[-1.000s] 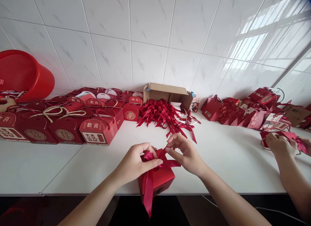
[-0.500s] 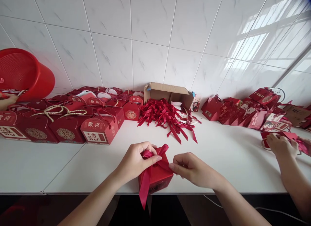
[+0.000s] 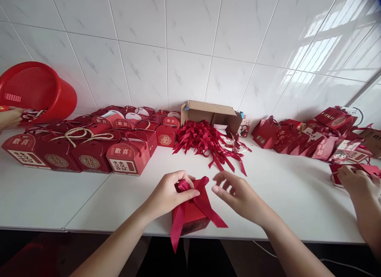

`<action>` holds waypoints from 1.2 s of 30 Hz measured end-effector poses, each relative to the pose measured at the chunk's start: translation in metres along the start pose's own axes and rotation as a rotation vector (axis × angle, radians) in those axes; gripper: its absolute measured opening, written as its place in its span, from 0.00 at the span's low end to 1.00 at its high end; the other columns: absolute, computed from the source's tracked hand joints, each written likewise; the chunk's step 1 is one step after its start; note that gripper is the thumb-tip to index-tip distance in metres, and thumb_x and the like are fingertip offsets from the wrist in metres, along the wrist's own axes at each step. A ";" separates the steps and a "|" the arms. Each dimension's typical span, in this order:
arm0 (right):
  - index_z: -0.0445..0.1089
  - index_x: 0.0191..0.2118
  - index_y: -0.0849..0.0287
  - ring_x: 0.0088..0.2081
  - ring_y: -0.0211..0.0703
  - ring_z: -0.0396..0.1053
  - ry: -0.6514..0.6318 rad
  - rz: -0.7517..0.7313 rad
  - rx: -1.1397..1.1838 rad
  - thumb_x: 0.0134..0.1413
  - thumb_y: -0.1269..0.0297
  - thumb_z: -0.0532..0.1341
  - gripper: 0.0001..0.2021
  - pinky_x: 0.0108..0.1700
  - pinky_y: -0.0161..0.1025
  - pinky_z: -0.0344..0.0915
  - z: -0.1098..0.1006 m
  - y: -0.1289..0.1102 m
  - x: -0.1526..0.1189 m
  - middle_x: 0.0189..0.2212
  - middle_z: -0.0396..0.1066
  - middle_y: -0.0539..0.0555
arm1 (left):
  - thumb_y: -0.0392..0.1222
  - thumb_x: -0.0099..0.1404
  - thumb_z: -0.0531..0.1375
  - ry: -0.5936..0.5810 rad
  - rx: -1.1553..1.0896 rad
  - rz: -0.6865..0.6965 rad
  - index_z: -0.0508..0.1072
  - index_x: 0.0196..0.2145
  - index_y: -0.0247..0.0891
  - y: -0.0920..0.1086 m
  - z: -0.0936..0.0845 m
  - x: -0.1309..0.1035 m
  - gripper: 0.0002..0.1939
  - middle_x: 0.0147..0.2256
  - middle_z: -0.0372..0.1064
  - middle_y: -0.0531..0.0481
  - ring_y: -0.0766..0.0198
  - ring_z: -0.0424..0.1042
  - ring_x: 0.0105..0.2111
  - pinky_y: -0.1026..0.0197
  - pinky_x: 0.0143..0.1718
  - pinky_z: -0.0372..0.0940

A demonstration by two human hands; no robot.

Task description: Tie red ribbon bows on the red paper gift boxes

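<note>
A small red box [image 3: 195,214] stands near the table's front edge, with a red ribbon [image 3: 208,209] looped on top and its tails hanging to either side. My left hand [image 3: 178,189] pinches the ribbon at the box's upper left, thumb lying over the loop. To the right of the box, my right hand [image 3: 233,189] is held in the air with its fingers apart and nothing between them. One ribbon tail lies free below it.
Loose red ribbons [image 3: 205,140] spill from a cardboard box [image 3: 211,107]. Red gift boxes [image 3: 126,158] fill the left; more packages [image 3: 285,140] lie right. Another person's hand [image 3: 357,181] works at right, another [image 3: 10,117] by a red basket [image 3: 67,96].
My right hand has let go of the ribbon's right tail and risen slightly, its fingers spreading. The tail now hangs toward the lower right. My left hand keeps its hold.
</note>
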State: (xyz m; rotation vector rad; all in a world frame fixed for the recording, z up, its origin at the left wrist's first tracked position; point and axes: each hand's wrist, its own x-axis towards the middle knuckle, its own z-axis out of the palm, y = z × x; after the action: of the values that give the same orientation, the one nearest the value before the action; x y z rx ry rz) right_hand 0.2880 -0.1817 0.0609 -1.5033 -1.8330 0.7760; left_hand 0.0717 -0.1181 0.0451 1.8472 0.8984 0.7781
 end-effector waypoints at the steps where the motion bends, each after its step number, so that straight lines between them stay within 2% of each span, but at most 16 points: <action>1: 0.67 0.45 0.57 0.35 0.39 0.67 0.002 -0.017 0.048 0.56 0.48 0.58 0.18 0.34 0.36 0.65 0.000 0.002 0.006 0.40 0.71 0.54 | 0.47 0.56 0.66 -0.005 -0.008 0.002 0.68 0.27 0.39 0.000 0.000 0.000 0.12 0.35 0.75 0.48 0.53 0.70 0.49 0.55 0.49 0.64; 2: 0.65 0.49 0.57 0.37 0.40 0.68 -0.020 -0.028 0.088 0.55 0.48 0.59 0.21 0.36 0.37 0.66 0.001 0.003 0.011 0.44 0.70 0.56 | 0.47 0.55 0.66 -0.012 -0.013 0.000 0.68 0.27 0.39 0.001 0.000 -0.001 0.12 0.36 0.75 0.48 0.54 0.70 0.50 0.55 0.49 0.64; 4: 0.66 0.49 0.58 0.36 0.39 0.68 -0.080 -0.036 0.127 0.55 0.49 0.60 0.21 0.36 0.37 0.66 0.005 0.005 0.018 0.44 0.70 0.56 | 0.47 0.55 0.67 -0.033 -0.019 -0.013 0.68 0.27 0.39 0.001 0.000 -0.002 0.12 0.37 0.75 0.47 0.54 0.70 0.49 0.55 0.50 0.64; 7: 0.69 0.36 0.59 0.28 0.35 0.63 -0.110 -0.039 0.105 0.55 0.50 0.60 0.15 0.30 0.34 0.62 0.010 0.005 0.022 0.32 0.71 0.51 | 0.47 0.54 0.68 -0.058 -0.025 -0.029 0.68 0.27 0.39 0.002 0.000 -0.002 0.13 0.37 0.75 0.47 0.54 0.70 0.50 0.55 0.50 0.64; 10: 0.66 0.28 0.59 0.25 0.33 0.57 -0.124 -0.047 0.089 0.57 0.52 0.59 0.15 0.27 0.33 0.56 0.010 0.005 0.021 0.23 0.65 0.47 | 0.46 0.53 0.69 -0.062 -0.035 -0.025 0.67 0.27 0.39 0.002 0.000 -0.002 0.14 0.35 0.75 0.48 0.54 0.69 0.51 0.56 0.49 0.65; 14: 0.66 0.27 0.60 0.26 0.33 0.56 -0.128 -0.075 0.123 0.59 0.54 0.58 0.16 0.28 0.33 0.55 0.008 0.004 0.019 0.23 0.63 0.47 | 0.46 0.57 0.65 -0.064 -0.037 0.031 0.66 0.27 0.39 0.004 -0.003 -0.003 0.12 0.28 0.72 0.52 0.55 0.70 0.49 0.57 0.48 0.65; 17: 0.66 0.26 0.60 0.25 0.33 0.56 -0.129 -0.087 0.125 0.59 0.54 0.57 0.16 0.28 0.33 0.55 0.007 0.004 0.018 0.22 0.63 0.47 | 0.43 0.62 0.61 -0.082 -0.045 0.091 0.67 0.28 0.39 0.006 -0.004 -0.005 0.08 0.28 0.71 0.52 0.57 0.71 0.49 0.58 0.49 0.64; 20: 0.66 0.26 0.59 0.26 0.34 0.56 -0.116 -0.098 0.130 0.60 0.54 0.57 0.16 0.29 0.33 0.55 0.007 0.004 0.017 0.22 0.63 0.47 | 0.41 0.61 0.61 -0.085 -0.027 0.093 0.68 0.28 0.40 0.006 -0.003 -0.006 0.06 0.28 0.72 0.53 0.57 0.71 0.49 0.58 0.49 0.64; 24: 0.68 0.27 0.59 0.31 0.37 0.63 -0.070 -0.127 0.169 0.58 0.56 0.59 0.13 0.35 0.36 0.60 0.007 0.008 0.014 0.28 0.68 0.50 | 0.41 0.58 0.65 -0.068 0.017 0.074 0.70 0.26 0.40 0.003 -0.002 -0.006 0.07 0.28 0.74 0.52 0.55 0.71 0.49 0.57 0.49 0.63; 27: 0.69 0.26 0.58 0.40 0.41 0.67 -0.025 -0.126 0.221 0.56 0.58 0.61 0.12 0.43 0.38 0.61 0.008 0.011 0.011 0.38 0.70 0.54 | 0.43 0.56 0.66 -0.063 0.029 0.078 0.70 0.24 0.39 0.001 -0.001 -0.006 0.09 0.29 0.75 0.51 0.53 0.71 0.50 0.56 0.49 0.63; 31: 0.69 0.26 0.58 0.55 0.47 0.62 0.015 -0.126 0.284 0.57 0.59 0.61 0.11 0.54 0.43 0.57 0.013 0.015 0.008 0.51 0.66 0.56 | 0.43 0.55 0.67 -0.084 0.021 0.075 0.69 0.24 0.39 0.000 -0.001 -0.005 0.10 0.30 0.76 0.50 0.53 0.70 0.50 0.56 0.49 0.63; 36: 0.70 0.24 0.57 0.59 0.51 0.57 0.101 -0.143 0.301 0.57 0.57 0.61 0.13 0.58 0.48 0.54 0.020 0.020 0.004 0.55 0.62 0.56 | 0.44 0.54 0.67 -0.079 0.016 0.042 0.70 0.27 0.40 -0.002 -0.001 -0.003 0.09 0.32 0.76 0.49 0.54 0.70 0.51 0.54 0.51 0.62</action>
State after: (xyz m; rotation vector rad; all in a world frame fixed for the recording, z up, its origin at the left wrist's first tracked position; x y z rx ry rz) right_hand 0.2846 -0.1754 0.0332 -1.1852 -1.6451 0.8474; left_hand 0.0690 -0.1203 0.0434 1.9029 0.8203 0.7195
